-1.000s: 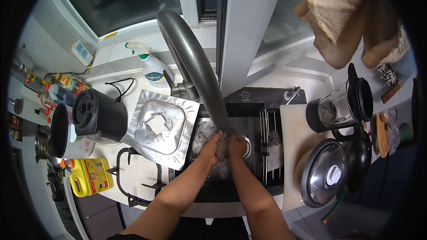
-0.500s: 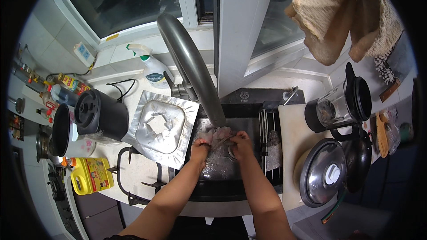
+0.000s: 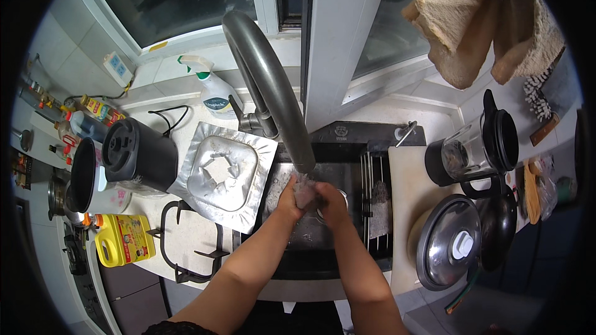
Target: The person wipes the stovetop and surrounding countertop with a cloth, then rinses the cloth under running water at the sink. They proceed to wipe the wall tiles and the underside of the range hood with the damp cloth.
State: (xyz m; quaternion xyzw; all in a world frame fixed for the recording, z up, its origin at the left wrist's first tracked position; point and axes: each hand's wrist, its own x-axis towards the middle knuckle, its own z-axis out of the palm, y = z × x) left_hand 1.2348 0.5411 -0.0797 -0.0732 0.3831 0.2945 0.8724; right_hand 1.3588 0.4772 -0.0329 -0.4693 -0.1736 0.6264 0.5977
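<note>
A wet, pale pinkish-grey cloth (image 3: 303, 193) is bunched up under the spout of the tall grey faucet (image 3: 273, 80). My left hand (image 3: 288, 201) grips it from the left, fingers wrapped round it. On its other side my right hand (image 3: 333, 202) is closed on the cloth too; its fingertips are partly hidden. Both hands are low inside the dark sink (image 3: 316, 263), whose floor glistens with water. Whether water is flowing from the spout is hard to make out.
To the right stand a wire rack (image 3: 367, 211), a cutting board (image 3: 405, 223), a lidded pot (image 3: 450, 242) and a blender jug (image 3: 465, 152). On the left are crumpled foil (image 3: 251, 205), a burner grate (image 3: 164, 236), a spray bottle (image 3: 214, 94) and a yellow jug (image 3: 127, 240).
My hands have come together. The cloth, spread between them before, is now squeezed into a compact bundle.
</note>
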